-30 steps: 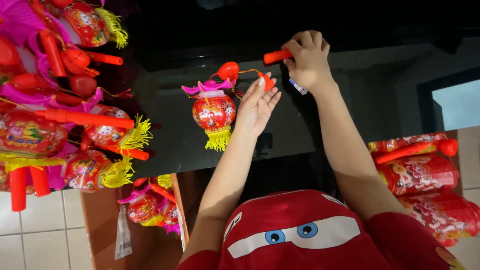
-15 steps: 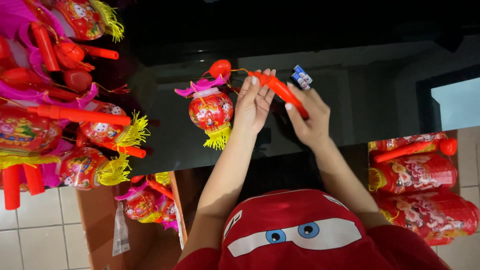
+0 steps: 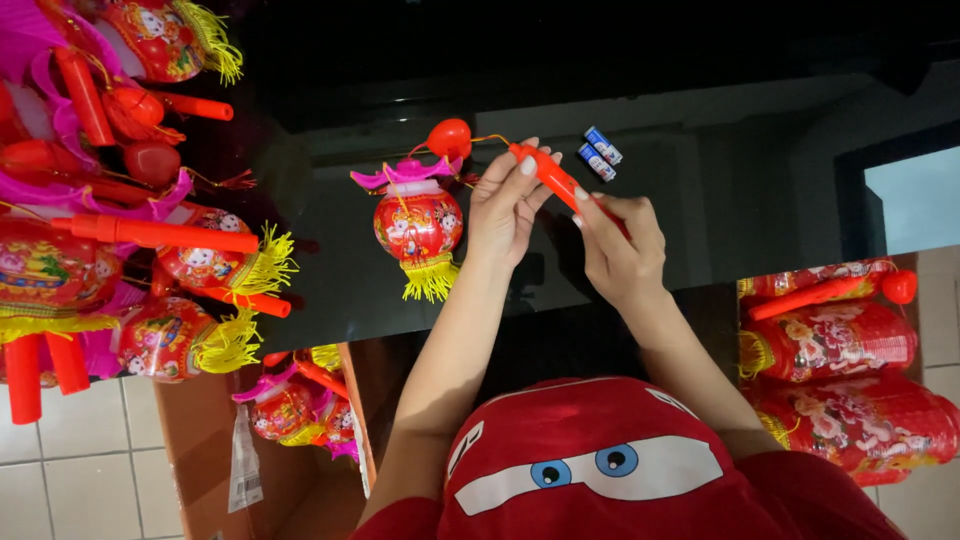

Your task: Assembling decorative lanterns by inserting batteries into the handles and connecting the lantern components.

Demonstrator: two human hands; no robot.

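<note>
The orange stick [image 3: 556, 180] lies slanted over the dark glossy surface [image 3: 760, 200], held at both ends: the left hand [image 3: 508, 205] pinches its upper end with a narrow grip, and the right hand [image 3: 620, 245] wraps its lower end in a closed grip. A thin cord runs from the stick's top to a small red lantern [image 3: 417, 222] with a pink frill on top and a yellow tassel below, which lies on the surface just left of the left hand. Two small blue and white batteries [image 3: 602, 154] lie side by side on the surface just beyond the stick's upper end, apart from it. The room above and to the right of the hands is open dark surface. At the left edge a crowded heap of lanterns [image 3: 130, 200] with orange sticks spills over the surface. Below it a brown cardboard box [image 3: 200, 440] holds more lanterns. At the right edge three larger red flowered lanterns [image 3: 830, 345] are stacked
</note>
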